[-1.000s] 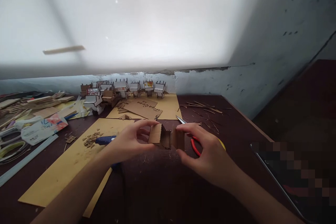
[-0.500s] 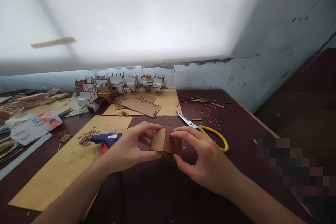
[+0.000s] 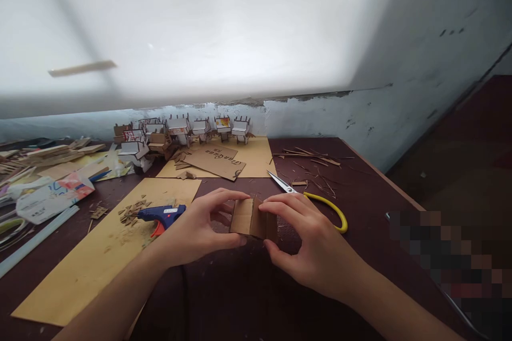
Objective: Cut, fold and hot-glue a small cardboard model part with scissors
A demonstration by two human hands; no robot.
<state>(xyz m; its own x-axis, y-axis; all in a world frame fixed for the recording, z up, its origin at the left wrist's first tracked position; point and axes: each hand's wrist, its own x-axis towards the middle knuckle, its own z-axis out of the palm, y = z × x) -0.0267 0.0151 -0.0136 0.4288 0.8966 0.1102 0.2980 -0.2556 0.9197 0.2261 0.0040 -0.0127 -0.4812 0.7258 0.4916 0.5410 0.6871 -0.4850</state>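
Cardboard: brown, folded like a little box, in between the two hands, over the dark table.
Left hand: its thumb and fingers pinch the left side of the cardboard.
Right hand: it grasps the right side, fingertips on top and thumb near the bottom edge.
Glue gun: blue with an orange trigger, just past the left hand, its nose over the yellow sheet by some small cut bits.
Scissors: just past the right hand, which hides part of them.
Tiny chairs: bunched at the back, near the wall.
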